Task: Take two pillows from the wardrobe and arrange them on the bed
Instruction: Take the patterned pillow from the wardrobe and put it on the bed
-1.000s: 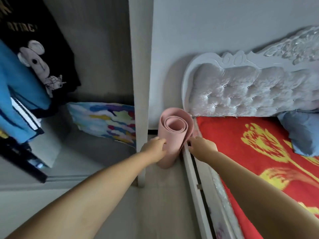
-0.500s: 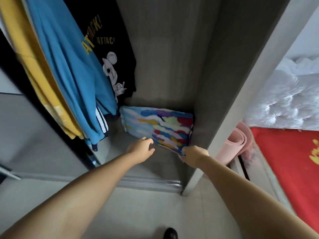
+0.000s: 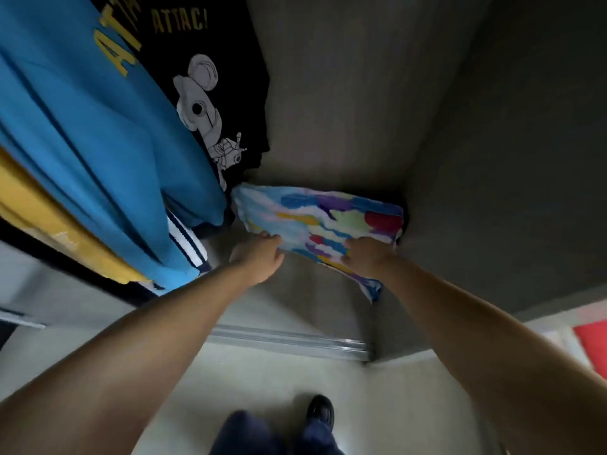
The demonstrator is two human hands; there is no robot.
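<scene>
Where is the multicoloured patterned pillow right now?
In the head view, the multicoloured patterned pillow lies on the wardrobe floor in the back right corner, just right of the hanging blue shirt, with the left hand and right hand at its near edge.

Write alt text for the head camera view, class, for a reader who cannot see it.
Two bare arms reach into an open wardrobe, the left hand and right hand both on the near edge of a multicoloured pillow lying on the wardrobe floor. A blue shirt, a black printed shirt and a yellow garment hang to the left.
</scene>
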